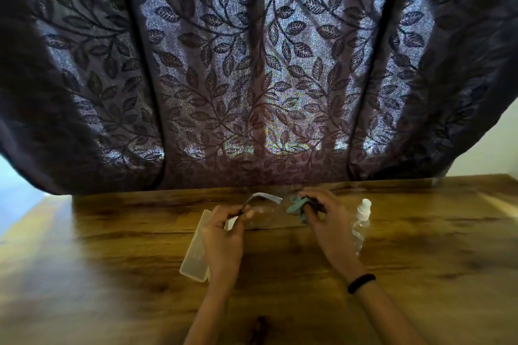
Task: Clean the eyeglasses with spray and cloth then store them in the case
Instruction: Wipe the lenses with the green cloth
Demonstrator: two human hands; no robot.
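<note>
Clear-framed eyeglasses [262, 211] are held above the wooden table [420, 246]. My left hand [224, 235] grips them at the left temple hinge. My right hand [326, 221] pinches a teal cloth [297, 206] against the right lens area; that lens is hidden by the cloth and fingers. A translucent glasses case [196, 249] lies on the table under and left of my left hand. A clear spray bottle [363, 218] with a white nozzle stands just right of my right hand.
A dark leaf-patterned curtain [252, 78] hangs right behind the table's far edge. A black band [361, 283] sits on my right wrist. A small dark object [260, 328] lies near the table's front edge between my forearms.
</note>
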